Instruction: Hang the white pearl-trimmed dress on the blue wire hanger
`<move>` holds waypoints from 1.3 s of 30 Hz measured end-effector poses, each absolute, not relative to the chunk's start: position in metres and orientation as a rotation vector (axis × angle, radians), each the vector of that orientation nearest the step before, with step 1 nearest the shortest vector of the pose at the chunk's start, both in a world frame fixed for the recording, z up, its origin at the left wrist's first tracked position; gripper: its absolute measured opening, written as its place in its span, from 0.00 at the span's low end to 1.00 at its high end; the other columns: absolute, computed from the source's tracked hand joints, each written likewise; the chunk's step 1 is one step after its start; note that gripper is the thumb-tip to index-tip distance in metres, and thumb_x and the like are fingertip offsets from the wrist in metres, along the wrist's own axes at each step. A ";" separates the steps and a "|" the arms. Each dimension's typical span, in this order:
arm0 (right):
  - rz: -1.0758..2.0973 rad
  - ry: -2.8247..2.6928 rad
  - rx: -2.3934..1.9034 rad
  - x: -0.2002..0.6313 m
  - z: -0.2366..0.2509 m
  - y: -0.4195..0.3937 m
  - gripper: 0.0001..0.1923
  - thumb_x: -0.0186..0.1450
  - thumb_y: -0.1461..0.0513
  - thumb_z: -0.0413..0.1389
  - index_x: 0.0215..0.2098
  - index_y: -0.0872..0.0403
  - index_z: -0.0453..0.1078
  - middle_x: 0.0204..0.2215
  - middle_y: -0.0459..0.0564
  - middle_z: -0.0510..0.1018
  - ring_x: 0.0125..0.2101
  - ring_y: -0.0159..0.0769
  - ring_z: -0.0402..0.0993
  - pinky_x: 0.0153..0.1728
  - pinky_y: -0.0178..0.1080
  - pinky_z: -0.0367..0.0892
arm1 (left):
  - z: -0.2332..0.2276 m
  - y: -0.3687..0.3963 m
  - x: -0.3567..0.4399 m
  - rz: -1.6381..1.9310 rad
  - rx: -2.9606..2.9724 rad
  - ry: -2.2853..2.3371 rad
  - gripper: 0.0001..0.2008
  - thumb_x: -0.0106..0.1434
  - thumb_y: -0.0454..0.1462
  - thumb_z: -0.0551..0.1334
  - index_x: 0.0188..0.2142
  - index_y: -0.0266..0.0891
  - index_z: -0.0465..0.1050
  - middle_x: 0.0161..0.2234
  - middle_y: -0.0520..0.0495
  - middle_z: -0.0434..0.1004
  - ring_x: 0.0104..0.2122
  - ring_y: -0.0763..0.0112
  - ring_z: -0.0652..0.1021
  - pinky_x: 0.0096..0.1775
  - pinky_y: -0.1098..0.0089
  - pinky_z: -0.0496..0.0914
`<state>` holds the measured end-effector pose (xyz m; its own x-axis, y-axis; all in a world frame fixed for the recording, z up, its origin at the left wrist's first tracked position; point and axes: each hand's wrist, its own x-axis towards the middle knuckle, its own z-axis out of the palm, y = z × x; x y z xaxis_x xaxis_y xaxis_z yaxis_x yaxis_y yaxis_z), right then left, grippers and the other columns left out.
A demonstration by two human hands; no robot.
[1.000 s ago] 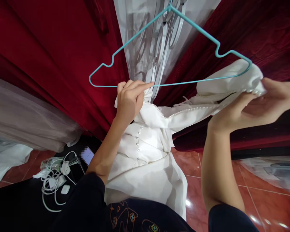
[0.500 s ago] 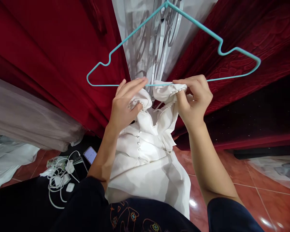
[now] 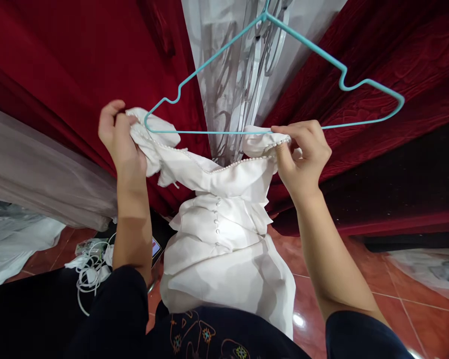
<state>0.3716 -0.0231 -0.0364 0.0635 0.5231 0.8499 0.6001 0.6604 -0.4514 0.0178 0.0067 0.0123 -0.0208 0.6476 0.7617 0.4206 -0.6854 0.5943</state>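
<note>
Two bare hands are holding a white dress (image 3: 224, 239) up against a teal wire hanger (image 3: 277, 75), which is hanging in front of the red curtains (image 3: 60, 65). The dress is hanging from the hands, with its skirt falling down past the person's dark patterned top (image 3: 205, 339); a row of small white buttons is running down its middle and a line of pearl beads is edging its neckline. The left hand (image 3: 119, 139) is gripping one bunched shoulder of the dress with its fingers closed around the cloth, right at the left corner of the hanger, where the fabric is touching the wire. The right hand (image 3: 303, 154) is pinching the other shoulder between closed fingers, pressing the beaded edge against the hanger's bottom bar near its middle. Between the red curtains, a sheer white curtain (image 3: 232, 65) is hanging behind the hanger. A pale grey drape (image 3: 41, 179) is sagging at the left. Down on the red tiled floor (image 3: 359, 289), white cables and chargers (image 3: 90, 269) are lying in a tangle on a dark cloth, beside a phone (image 3: 156, 248) that is mostly hidden behind the left arm. No writing or label is readable anywhere.
</note>
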 end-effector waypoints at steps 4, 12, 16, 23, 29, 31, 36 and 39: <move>-0.092 -1.562 -0.889 0.366 -0.037 -0.023 0.12 0.76 0.55 0.57 0.49 0.48 0.83 0.39 0.51 0.79 0.40 0.38 0.78 0.39 0.43 0.72 | 0.036 0.048 0.014 1.834 2.239 0.968 0.07 0.82 0.42 0.63 0.54 0.47 0.67 0.41 0.57 0.74 0.54 0.79 0.74 0.61 0.67 0.73; -0.166 -1.539 -0.820 0.363 -0.036 -0.021 0.10 0.73 0.63 0.58 0.47 0.50 0.83 0.37 0.50 0.80 0.40 0.37 0.78 0.40 0.41 0.72 | 0.062 0.125 0.016 1.550 1.975 1.077 0.23 0.80 0.59 0.58 0.59 0.46 0.69 0.54 0.50 0.81 0.52 0.70 0.82 0.57 0.58 0.78; -0.157 -1.550 -0.868 0.364 -0.037 -0.023 0.10 0.74 0.61 0.57 0.47 0.50 0.82 0.38 0.51 0.80 0.41 0.38 0.79 0.43 0.43 0.74 | 0.052 0.081 0.048 1.800 2.259 0.889 0.30 0.71 0.68 0.59 0.53 0.51 0.76 0.52 0.57 0.81 0.56 0.71 0.79 0.62 0.61 0.75; -0.158 -1.536 -0.912 0.360 -0.040 -0.021 0.11 0.75 0.60 0.56 0.48 0.50 0.80 0.39 0.52 0.78 0.42 0.41 0.79 0.45 0.46 0.76 | 0.038 -0.007 0.143 1.513 2.551 0.708 0.13 0.84 0.44 0.54 0.54 0.50 0.78 0.48 0.49 0.82 0.49 0.64 0.84 0.51 0.61 0.77; -0.188 -1.610 -0.881 0.362 -0.037 -0.031 0.18 0.71 0.66 0.53 0.53 0.48 0.80 0.42 0.50 0.79 0.44 0.39 0.80 0.44 0.44 0.77 | 0.000 -0.009 0.172 1.452 2.543 0.865 0.13 0.78 0.28 0.54 0.45 0.41 0.76 0.42 0.48 0.82 0.44 0.66 0.82 0.50 0.65 0.75; -0.209 -1.648 -0.853 0.364 -0.036 -0.037 0.25 0.68 0.69 0.51 0.57 0.46 0.79 0.46 0.50 0.81 0.47 0.40 0.80 0.47 0.45 0.77 | -0.001 -0.011 0.174 1.483 2.515 0.878 0.14 0.76 0.26 0.54 0.44 0.41 0.77 0.41 0.48 0.81 0.44 0.66 0.82 0.50 0.65 0.74; -0.421 -1.378 -0.884 0.396 -0.034 -0.047 0.23 0.63 0.71 0.54 0.52 0.50 0.81 0.47 0.54 0.81 0.49 0.44 0.80 0.47 0.49 0.75 | 0.005 -0.011 0.171 1.488 2.428 0.891 0.16 0.71 0.22 0.55 0.41 0.39 0.79 0.40 0.48 0.81 0.43 0.67 0.82 0.50 0.66 0.74; -0.572 -1.100 -0.915 0.438 -0.024 -0.039 0.15 0.60 0.69 0.58 0.44 0.54 0.79 0.39 0.51 0.78 0.39 0.38 0.76 0.36 0.42 0.67 | 0.007 -0.009 0.168 1.452 2.420 0.928 0.17 0.70 0.21 0.56 0.41 0.38 0.80 0.40 0.48 0.82 0.41 0.67 0.81 0.46 0.66 0.73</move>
<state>0.4376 -0.0390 -0.0241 0.3720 0.0399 0.9274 0.7821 0.5246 -0.3363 0.1678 -0.0090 0.0071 0.3315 0.5884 0.7374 0.4222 -0.7915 0.4418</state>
